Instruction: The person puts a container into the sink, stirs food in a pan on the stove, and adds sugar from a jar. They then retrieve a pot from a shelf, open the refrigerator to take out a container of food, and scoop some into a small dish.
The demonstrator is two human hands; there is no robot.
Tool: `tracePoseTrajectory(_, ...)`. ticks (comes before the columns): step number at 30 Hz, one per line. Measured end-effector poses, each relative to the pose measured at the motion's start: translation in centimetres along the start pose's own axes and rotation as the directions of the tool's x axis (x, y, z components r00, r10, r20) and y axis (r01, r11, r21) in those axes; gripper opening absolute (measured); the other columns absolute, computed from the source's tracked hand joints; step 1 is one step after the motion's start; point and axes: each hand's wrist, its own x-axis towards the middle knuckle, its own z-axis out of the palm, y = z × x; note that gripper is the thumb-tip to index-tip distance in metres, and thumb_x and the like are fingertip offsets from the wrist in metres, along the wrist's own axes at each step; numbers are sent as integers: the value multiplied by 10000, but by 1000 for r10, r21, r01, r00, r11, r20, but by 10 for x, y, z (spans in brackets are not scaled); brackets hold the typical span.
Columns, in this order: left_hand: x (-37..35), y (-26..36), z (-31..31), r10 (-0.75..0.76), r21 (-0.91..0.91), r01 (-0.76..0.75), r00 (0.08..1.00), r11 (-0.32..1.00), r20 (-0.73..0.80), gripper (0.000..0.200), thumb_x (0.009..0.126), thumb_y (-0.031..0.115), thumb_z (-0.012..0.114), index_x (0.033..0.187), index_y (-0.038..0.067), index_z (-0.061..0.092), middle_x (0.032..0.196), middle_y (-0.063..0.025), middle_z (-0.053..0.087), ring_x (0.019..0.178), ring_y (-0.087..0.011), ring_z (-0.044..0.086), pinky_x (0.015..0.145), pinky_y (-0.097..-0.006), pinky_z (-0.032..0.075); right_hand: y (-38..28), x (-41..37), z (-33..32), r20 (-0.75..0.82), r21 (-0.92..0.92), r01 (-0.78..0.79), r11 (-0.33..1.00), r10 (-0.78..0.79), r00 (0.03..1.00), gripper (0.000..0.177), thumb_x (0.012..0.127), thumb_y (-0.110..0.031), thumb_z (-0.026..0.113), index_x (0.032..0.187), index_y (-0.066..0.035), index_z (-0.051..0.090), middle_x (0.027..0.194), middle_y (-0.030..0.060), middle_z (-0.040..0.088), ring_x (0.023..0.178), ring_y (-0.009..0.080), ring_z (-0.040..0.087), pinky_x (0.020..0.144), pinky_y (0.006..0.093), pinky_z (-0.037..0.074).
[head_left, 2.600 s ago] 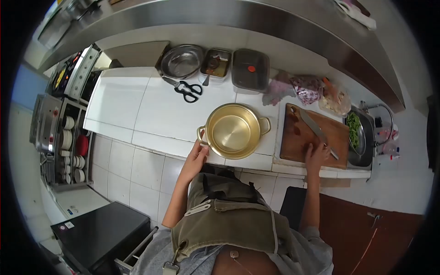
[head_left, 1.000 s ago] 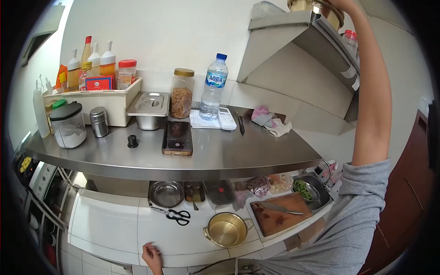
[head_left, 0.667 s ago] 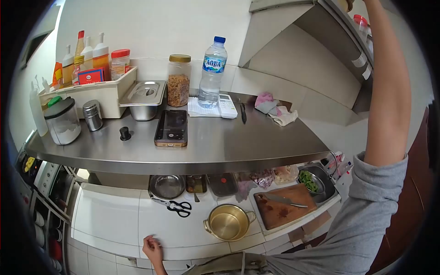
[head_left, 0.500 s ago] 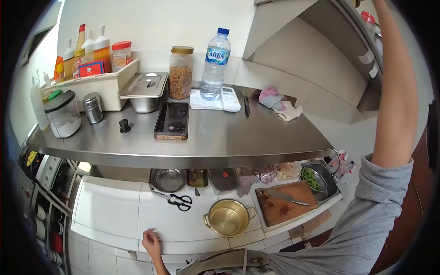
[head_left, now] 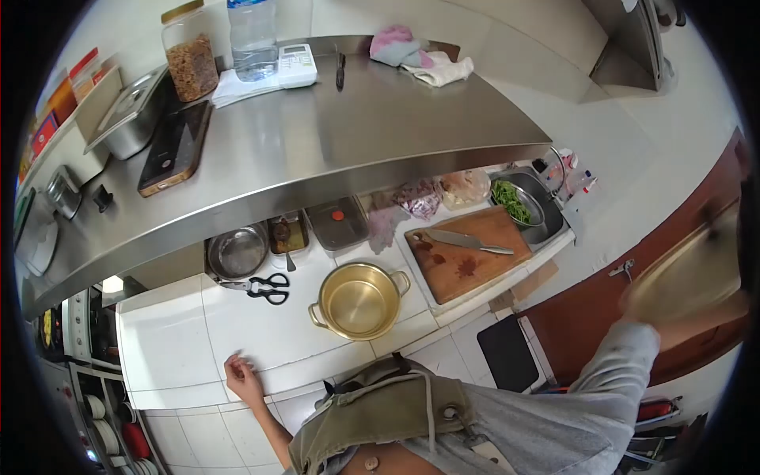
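My left hand [head_left: 244,380] is at the front edge of the white tiled counter [head_left: 162,328], fingers loosely bent and apart, with nothing seen in it. To its right stands an empty gold two-handled pot [head_left: 360,302]; black-handled scissors [head_left: 270,289] lie behind. My right forearm reaches to the right edge of the view, where the hand is lost in the dark rim and blur. A large, pale gold, blurred object [head_left: 685,269] is beside that forearm; its exact kind is unclear.
A brown cutting board [head_left: 467,265] carries a knife [head_left: 469,242]. Behind it, a sink [head_left: 546,230] holds a bowl of greens [head_left: 511,202]. A steel shelf [head_left: 317,131] overhangs the counter, bearing a phone [head_left: 176,149] and bottle [head_left: 253,43]. A reddish-brown door [head_left: 602,313] is at right.
The view has turned right and down. My right arm has come down from its raised position, and the pale gold object now shows beside it. My left hand remains by the counter edge.
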Motion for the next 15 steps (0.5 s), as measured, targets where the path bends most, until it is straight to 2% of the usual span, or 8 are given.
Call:
tracePoseTrajectory(1,1,0,1,13,11,-13,1000,1000,2,150,877,10,485,1013,-8,546,784,-20,554,662,-71,514,582,-193,429,-27,-19,29,3,8,-3,1000,3,1000,420,912,-241,489,1237,24,486,1207,194,529,948,342,596,802,423,525)
tracePoseTrajectory(2,1,-2,0,24,24,-24,1000,999,0,151,876,11,490,1015,-11,546,779,-22,555,655,-71,513,581,-196,430,-52,-36,38,299,299,-542,785,463,835,264,881,-190,523,1059,5,535,1038,129,547,883,247,556,766,345,470)
tracePoseTrajectory(3,2,-9,-3,61,124,-62,998,990,14,154,878,19,498,1023,-9,544,760,-19,553,639,-70,507,567,-193,422,-77,-53,53,656,342,-904,255,624,424,131,849,-138,557,880,-14,585,868,64,565,818,151,516,730,267,415)
tracePoseTrajectory(5,1,1,0,37,158,-36,999,987,-5,154,879,21,499,1023,-3,546,753,-15,552,629,-68,505,555,-193,416,-117,-103,115,720,247,-945,213,612,326,163,854,-179,584,838,-18,573,808,67,551,777,165,521,715,266,409)
tracePoseTrajectory(6,0,7,1,16,183,-13,1000,983,-12,154,879,24,501,1023,2,549,745,-11,552,620,-66,503,542,-192,411,-137,-129,143,745,156,-978,136,634,206,125,857,-146,567,859,-22,580,808,84,554,824,206,532,830,330,392)
tracePoseTrajectory(8,-5,25,6,-34,142,36,999,989,-17,163,863,32,516,1017,17,565,735,-7,558,608,-61,505,514,-198,407,-173,-189,190,665,37,-886,462,651,367,98,852,-124,566,870,-29,583,854,94,548,910,255,514,966,449,297)
tracePoseTrajectory(11,-7,10,-3,-33,231,25,999,973,31,169,865,8,477,1014,23,558,738,6,541,646,-54,504,581,-185,423,-232,-250,240,462,-72,-850,522,773,435,71,845,-113,573,870,-46,580,891,91,523,975,284,477,1018,544,182)
tracePoseTrajectory(15,-12,8,-2,15,216,-27,998,976,54,149,851,5,504,986,8,567,721,6,546,633,-53,507,574,-186,421,-282,-302,264,447,-126,-830,543,778,441,72,825,-116,606,872,-69,581,918,76,520,989,270,483,1015,551,196)
